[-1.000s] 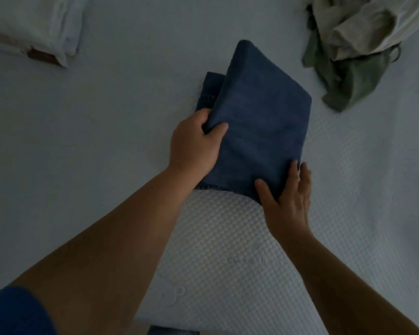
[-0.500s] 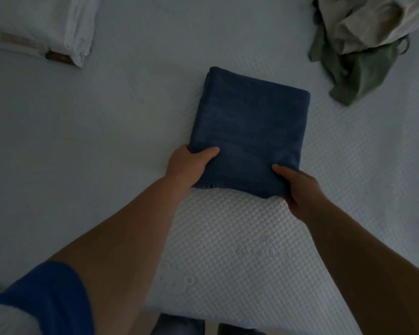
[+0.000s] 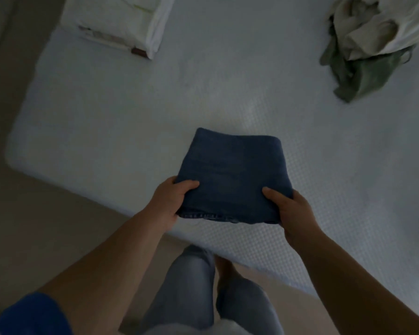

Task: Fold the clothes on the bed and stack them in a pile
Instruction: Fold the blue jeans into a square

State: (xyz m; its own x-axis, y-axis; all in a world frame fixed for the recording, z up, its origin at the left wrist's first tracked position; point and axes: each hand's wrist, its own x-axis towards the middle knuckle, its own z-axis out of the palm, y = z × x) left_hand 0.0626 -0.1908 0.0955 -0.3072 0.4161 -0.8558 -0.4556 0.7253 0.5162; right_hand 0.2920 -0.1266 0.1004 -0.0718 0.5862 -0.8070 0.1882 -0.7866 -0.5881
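Note:
A folded pair of dark blue jeans [image 3: 232, 175] is held just above the near edge of the white bed [image 3: 131, 122]. My left hand [image 3: 172, 201] grips its near left corner, thumb on top. My right hand [image 3: 288, 211] grips the near right corner in the same way. At the far left of the bed lies a folded white pile [image 3: 121, 20]. A heap of unfolded clothes, cream [image 3: 373, 22] over green [image 3: 363, 76], lies at the far right.
The beige floor [image 3: 34, 226] runs along the left and near sides of the bed. My legs in grey trousers [image 3: 186, 286] stand close to the bed's near edge.
The folded jeans have come off the bed surface toward me, held at both near corners. I have stepped back, so the bed edge, floor and my legs now show.

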